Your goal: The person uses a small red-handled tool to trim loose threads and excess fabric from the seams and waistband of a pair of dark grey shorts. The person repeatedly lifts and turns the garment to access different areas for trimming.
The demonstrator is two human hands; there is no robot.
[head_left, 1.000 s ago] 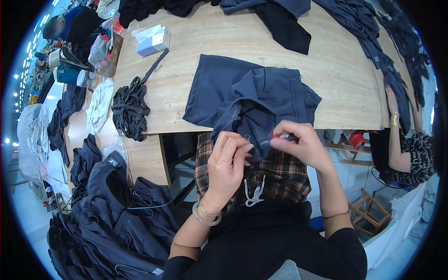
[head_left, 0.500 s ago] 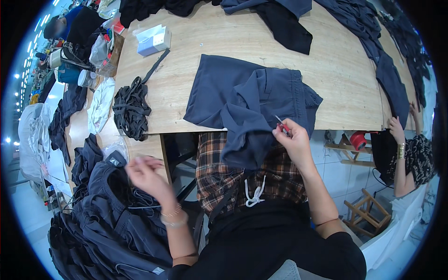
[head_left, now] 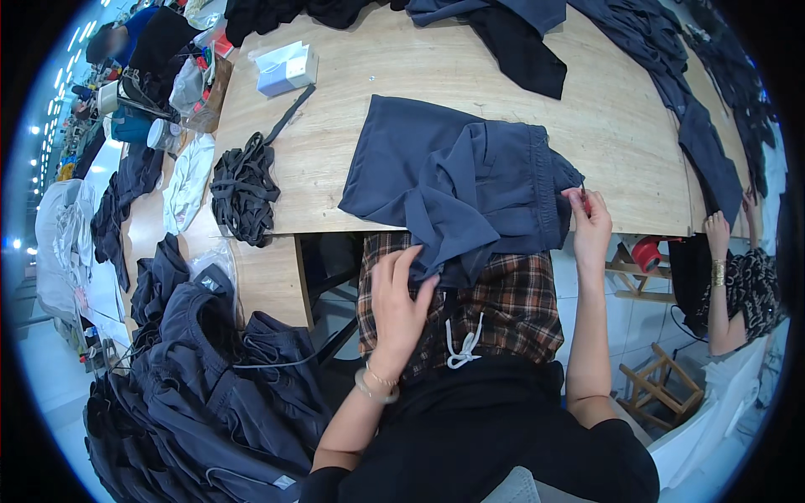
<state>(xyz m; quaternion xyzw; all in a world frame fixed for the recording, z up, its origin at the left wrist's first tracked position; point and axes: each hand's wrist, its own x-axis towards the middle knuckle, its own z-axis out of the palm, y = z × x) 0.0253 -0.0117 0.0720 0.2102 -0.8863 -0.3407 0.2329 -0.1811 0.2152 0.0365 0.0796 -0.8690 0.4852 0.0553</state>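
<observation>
Dark blue-grey elastic-waist pants (head_left: 470,180) lie partly folded over the table's front edge, one part hanging onto my lap. My right hand (head_left: 592,228) is closed around small red-handled thread snips (head_left: 585,199), at the right end of the gathered waistband. Whether its fingertips also pinch the fabric there, I cannot tell. My left hand (head_left: 399,303) is at the hanging lower edge of the pants, fingers apart and thumb near the cloth; no object shows in it.
A tangled bundle of dark strips (head_left: 245,191) and a tissue box (head_left: 287,69) sit on the wooden table (head_left: 310,180). Dark garments (head_left: 210,386) are heaped at my left. Another person's hand (head_left: 718,235) touches cloth at the right, near a wooden stool (head_left: 661,387).
My left hand has come from the garment heap to the pants' lower edge. My right hand, with the snips, has moved right to the waistband's end, and the raised fabric has settled.
</observation>
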